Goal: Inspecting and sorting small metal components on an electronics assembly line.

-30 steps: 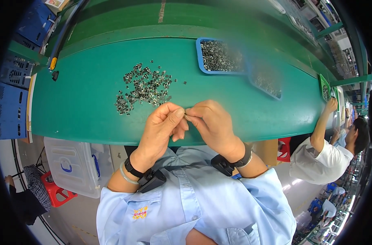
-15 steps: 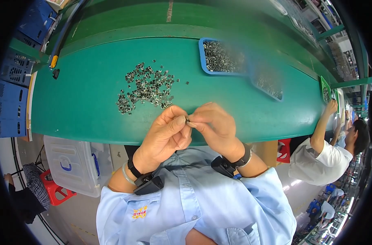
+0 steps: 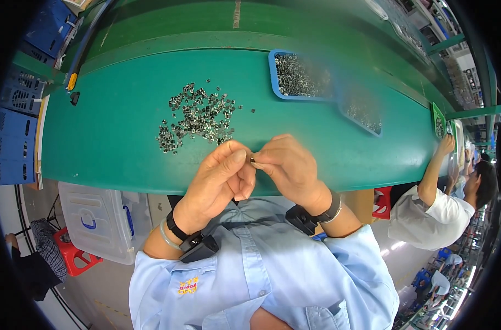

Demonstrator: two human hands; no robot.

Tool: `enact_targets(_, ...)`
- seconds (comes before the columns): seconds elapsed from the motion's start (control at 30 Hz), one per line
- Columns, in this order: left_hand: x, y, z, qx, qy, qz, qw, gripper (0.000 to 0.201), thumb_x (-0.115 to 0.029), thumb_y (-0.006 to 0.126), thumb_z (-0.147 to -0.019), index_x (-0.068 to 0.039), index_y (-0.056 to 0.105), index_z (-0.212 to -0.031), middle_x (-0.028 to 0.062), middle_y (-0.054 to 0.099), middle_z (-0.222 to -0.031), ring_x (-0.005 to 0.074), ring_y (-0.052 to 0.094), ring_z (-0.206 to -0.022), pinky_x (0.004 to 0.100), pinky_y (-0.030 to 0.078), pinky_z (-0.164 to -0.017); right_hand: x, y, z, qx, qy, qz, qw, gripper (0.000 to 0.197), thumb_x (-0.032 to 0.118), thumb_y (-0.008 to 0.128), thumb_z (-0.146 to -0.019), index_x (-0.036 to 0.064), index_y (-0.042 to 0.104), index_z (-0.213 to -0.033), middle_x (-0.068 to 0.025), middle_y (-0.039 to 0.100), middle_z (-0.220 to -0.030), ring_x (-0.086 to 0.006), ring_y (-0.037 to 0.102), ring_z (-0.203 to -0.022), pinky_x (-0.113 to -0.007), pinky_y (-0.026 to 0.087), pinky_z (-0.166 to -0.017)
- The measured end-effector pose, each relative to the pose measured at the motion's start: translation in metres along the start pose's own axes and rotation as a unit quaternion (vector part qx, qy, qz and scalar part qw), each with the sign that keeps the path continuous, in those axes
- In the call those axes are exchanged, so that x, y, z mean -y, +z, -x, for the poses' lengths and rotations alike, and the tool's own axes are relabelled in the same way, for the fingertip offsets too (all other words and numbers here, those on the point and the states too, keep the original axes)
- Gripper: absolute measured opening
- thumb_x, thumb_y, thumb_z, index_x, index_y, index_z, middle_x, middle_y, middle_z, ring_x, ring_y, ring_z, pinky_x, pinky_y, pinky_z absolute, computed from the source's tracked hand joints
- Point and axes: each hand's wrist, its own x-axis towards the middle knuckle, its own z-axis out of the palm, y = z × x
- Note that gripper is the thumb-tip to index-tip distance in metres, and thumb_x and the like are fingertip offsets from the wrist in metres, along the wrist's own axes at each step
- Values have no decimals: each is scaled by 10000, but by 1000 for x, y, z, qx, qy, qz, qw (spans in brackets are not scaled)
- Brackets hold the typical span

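We hold one small dark part (image 3: 252, 159) between our fingertips, on our side of the loose pile (image 3: 201, 115) and slightly to its right. Our left hand (image 3: 217, 173), the nearer one to the pile, brings thumb and forefinger together on the part, with its other fingers loosely curled. Our right hand (image 3: 289, 168), further right of the pile, nips the same part between thumb and forefinger; we cannot tell which grip bears it. The pile, made of small metallic pieces, lies on the green tabletop (image 3: 107, 137). Beyond it to the right we see a blue tray (image 3: 273, 77) of similar pieces; well left of it is a yellow-ended tool (image 3: 72, 82).
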Motion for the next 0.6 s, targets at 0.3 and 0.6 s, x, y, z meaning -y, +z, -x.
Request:
enact_targets(0.3,2,-2,-1,14,-12,-8,1000,162,-212,502,-951,-52,484,-941,56,517,-636,149,466,-475,259,327,-404,0,1,4,-3,-1,16,1000,199,0,719,-705,37,610,-866,-90,625,-811,-242,607,-711,-329,491,-672)
enact_targets(0.6,-1,12,1,-21,5,-9,1000,194,-231,486,-964,-44,510,-916,68,539,-630,124,459,-494,244,361,-447,6,2,5,-25,127,-98,987,127,-2,680,-764,40,617,-866,-82,622,-835,-205,590,-761,-296,480,-675)
